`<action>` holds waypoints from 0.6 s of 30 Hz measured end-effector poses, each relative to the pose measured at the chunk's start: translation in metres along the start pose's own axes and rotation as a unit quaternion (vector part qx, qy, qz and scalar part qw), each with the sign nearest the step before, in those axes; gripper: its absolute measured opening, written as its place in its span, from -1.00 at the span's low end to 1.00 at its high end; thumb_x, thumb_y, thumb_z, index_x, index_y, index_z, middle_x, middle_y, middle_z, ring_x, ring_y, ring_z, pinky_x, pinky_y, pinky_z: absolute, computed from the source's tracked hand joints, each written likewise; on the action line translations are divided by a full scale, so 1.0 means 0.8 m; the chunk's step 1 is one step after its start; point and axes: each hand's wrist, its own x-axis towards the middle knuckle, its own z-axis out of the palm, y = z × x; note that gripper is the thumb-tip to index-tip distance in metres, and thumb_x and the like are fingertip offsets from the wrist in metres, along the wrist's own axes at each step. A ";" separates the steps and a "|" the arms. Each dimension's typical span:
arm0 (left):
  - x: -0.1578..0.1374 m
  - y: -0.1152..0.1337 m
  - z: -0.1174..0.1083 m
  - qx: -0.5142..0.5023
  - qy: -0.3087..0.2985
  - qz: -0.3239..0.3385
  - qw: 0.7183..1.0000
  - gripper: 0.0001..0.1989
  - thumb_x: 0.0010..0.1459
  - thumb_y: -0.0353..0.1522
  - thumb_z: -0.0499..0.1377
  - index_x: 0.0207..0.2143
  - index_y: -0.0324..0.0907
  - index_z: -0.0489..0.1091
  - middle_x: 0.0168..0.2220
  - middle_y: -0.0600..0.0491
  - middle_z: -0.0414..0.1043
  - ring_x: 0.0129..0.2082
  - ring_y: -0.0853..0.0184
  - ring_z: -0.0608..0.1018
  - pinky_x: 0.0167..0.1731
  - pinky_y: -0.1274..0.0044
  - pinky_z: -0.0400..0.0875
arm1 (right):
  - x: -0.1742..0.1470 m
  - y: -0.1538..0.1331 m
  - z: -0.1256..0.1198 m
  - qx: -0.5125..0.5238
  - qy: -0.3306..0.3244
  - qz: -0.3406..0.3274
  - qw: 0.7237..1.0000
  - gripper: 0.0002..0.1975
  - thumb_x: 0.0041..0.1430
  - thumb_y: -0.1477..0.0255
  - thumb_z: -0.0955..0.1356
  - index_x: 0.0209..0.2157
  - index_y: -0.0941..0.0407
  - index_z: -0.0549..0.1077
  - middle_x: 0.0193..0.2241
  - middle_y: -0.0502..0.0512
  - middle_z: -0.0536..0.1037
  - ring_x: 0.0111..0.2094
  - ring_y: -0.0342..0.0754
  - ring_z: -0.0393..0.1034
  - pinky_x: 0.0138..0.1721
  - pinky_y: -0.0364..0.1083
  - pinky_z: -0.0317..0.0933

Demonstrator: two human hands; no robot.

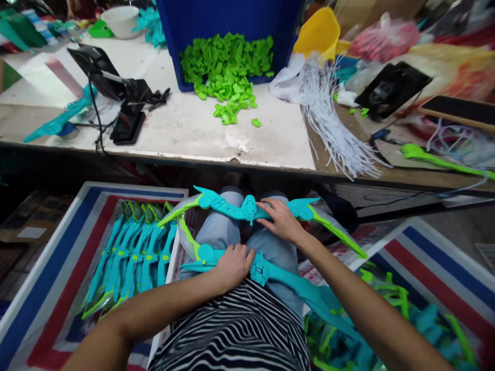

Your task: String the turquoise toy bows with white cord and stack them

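Two teal toy bows lie across the lap: right hand point(281, 220) fingers spread flat on far bow point(247, 208), left hand point(231, 265) curled gripping near bow point(270, 273). Mid-assembly; next likely stacking at 9 o'clock.

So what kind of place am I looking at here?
Probably a toy assembly bench in a small workshop: a blue bin spilling green parts, finished bows stacked in a bag, and both hands on teal bows across the lap.

Bright overhead light is glaring off the white desk point(185, 126) while shadow is pooling beneath its edge, and the wide lens is bending and blurring the corners.
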 end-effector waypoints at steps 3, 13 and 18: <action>0.004 -0.022 -0.023 -0.007 -0.104 0.031 0.994 -0.53 0.14 -0.51 0.03 0.13 -0.32 0.20 -0.20 -0.22 0.49 -0.22 0.13 0.55 -0.30 0.38 0.45 | 0.013 0.005 -0.023 0.017 0.014 -0.001 1.000 -0.66 0.25 0.31 0.25 -0.01 0.15 0.43 -0.09 0.28 0.46 -0.08 0.12 0.35 -0.07 0.10 0.30; 0.082 -0.083 -0.058 -0.197 -0.346 0.185 0.898 -0.82 -0.06 -0.48 0.21 -0.33 -0.23 0.50 -0.36 0.06 0.56 -0.32 0.29 0.55 -0.33 0.56 0.41 | 0.228 0.087 -0.091 -0.049 0.089 0.169 0.980 -0.70 0.19 0.47 0.24 -0.11 0.21 0.50 -0.11 0.28 0.48 -0.05 0.15 0.28 0.04 0.09 0.15; 0.080 -0.076 -0.070 -0.109 -0.329 0.138 0.928 -0.53 0.04 -0.39 0.19 0.05 -0.20 0.35 -0.07 -0.10 0.50 -0.16 0.19 0.55 -0.27 0.49 0.42 | 0.308 0.106 -0.071 -0.074 0.078 0.272 0.956 -0.71 0.16 0.49 0.23 -0.13 0.24 0.47 -0.05 0.35 0.43 0.00 0.22 0.19 -0.01 0.13 0.12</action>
